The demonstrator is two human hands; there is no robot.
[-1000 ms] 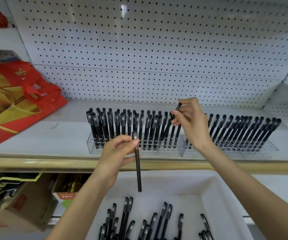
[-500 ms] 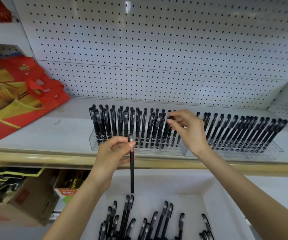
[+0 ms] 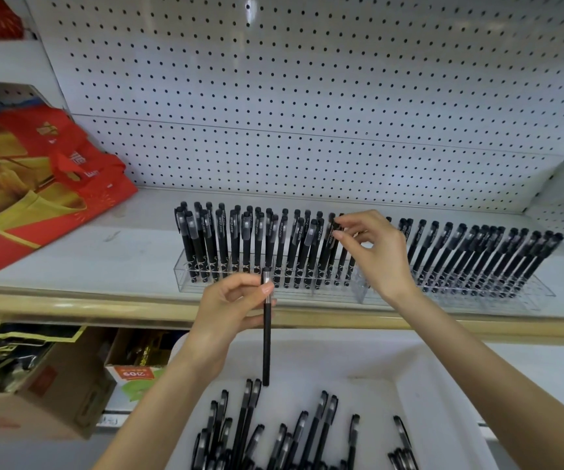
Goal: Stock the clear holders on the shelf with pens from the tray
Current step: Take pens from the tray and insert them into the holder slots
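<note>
Pinching with the right hand (image 3: pixel 375 252): thumb and forefinger closed on the cap of the slotted pen (image 3: pixel 328 252), remaining fingers loosely fanned above. Held clear and slanted a second ago, lowered half a second ago, now seated among its neighbours near the right end of the left holder (image 3: pixel 185 278), at 1 o'clock from the left hand (image 3: pixel 229 307). Gripping there with thumb and curled fingers near the top of the waiting pen (image 3: pixel 266 344), hung vertical as before, tip down just over the tray (image 3: pixel 443 401) at 6 o'clock. Judged for the job: one more slot filled, letting go next, then either a handover of the waiting pen or a direct placing from the left. Farther out, at 3 o'clock, the right holder (image 3: pixel 541 295), its back rows packed with leaning pens, front holes seemingly unfilled. Down in the tray, a loose heap of tray pens (image 3: pixel 311 432), so plenty of stocking left. Under both holders, the shelf (image 3: pixel 104 256); behind at 12 o'clock, white pegboard (image 3: pixel 307 96); at 9 o'clock, red bags (image 3: pixel 46 171); at 7 o'clock, a cardboard box (image 3: pixel 36 401).
</note>
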